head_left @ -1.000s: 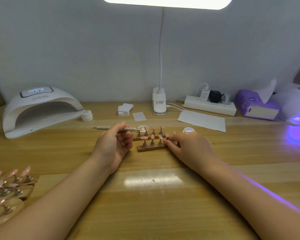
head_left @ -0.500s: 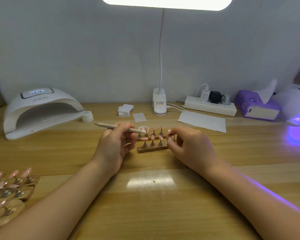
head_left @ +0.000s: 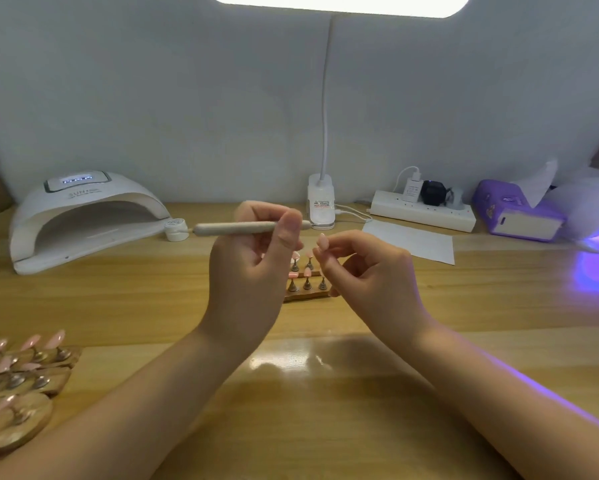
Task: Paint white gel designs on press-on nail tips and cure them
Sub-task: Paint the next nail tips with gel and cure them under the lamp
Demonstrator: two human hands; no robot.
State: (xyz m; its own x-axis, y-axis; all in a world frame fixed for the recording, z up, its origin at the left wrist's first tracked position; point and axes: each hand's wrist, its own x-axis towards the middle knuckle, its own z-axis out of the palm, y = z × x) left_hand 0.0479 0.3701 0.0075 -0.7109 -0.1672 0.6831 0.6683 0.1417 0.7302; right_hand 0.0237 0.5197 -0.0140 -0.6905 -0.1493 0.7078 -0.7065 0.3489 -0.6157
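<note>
At frame centre, above the table: both hands are raised over the work.
Table (head_left: 325, 427): a wooden top, seen across the lower frame.
Curing lamp (head_left: 83, 216): placed at left of centre, mouth open toward the hands.
Left hand (head_left: 249, 268): closed around the brush.
Right hand (head_left: 367, 271): a nail tip is pinched at the fingertips.
Stand (head_left: 306, 289): set on the table just behind the hands, partly hidden; more tips are carried on it.
Brush (head_left: 235, 227): held level, long axis left to right; its working end cannot be made out.
Nail tip (head_left: 322, 241): lies just right of the brush hand, apart from the brush; the gap is judged to be closed by the left hand.
</note>
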